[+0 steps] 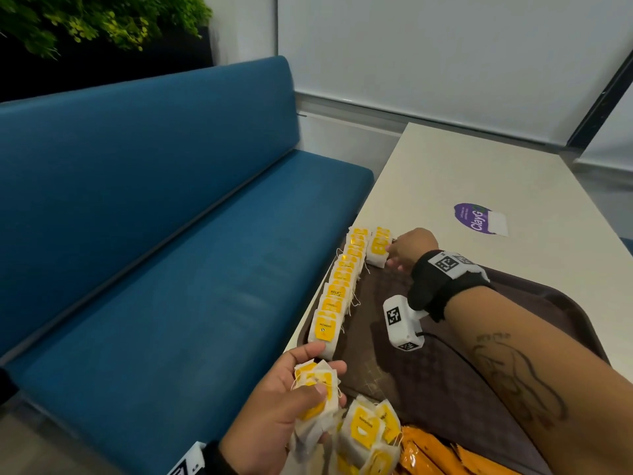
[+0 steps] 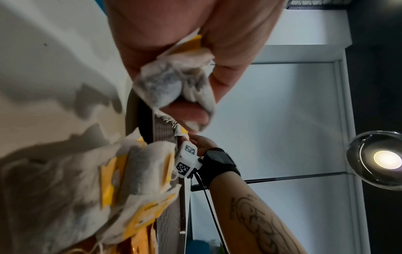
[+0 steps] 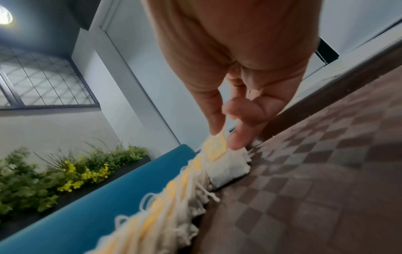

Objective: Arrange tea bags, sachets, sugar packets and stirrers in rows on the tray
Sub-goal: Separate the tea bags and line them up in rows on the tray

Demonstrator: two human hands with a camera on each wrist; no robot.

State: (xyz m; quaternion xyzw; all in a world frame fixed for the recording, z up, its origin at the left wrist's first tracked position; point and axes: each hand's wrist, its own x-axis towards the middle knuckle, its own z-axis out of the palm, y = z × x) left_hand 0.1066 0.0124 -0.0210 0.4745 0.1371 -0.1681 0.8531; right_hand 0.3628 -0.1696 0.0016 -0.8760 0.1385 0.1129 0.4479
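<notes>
A brown checkered tray (image 1: 445, 365) lies on the white table (image 1: 479, 176). A row of tea bags (image 1: 339, 286) with yellow tags runs along the tray's left edge. At the far end a short second row (image 1: 378, 248) stands beside it. My right hand (image 1: 390, 255) reaches there, thumb and forefinger pinching the yellow tag of the end tea bag (image 3: 219, 154), which rests on the tray (image 3: 326, 171). My left hand (image 1: 315, 389) hovers at the tray's near left corner and grips a bunch of tea bags (image 2: 172, 84). Loose tea bags (image 1: 370, 437) and orange sachets (image 1: 428, 454) are piled at the near edge.
A blue upholstered bench (image 1: 171, 234) runs close along the table's left side. A purple sticker (image 1: 474, 219) is stuck on the table beyond the tray. Green plants (image 1: 102, 18) stand behind the bench. A white tagged camera block (image 1: 400, 320) hangs under my right wrist above the tray.
</notes>
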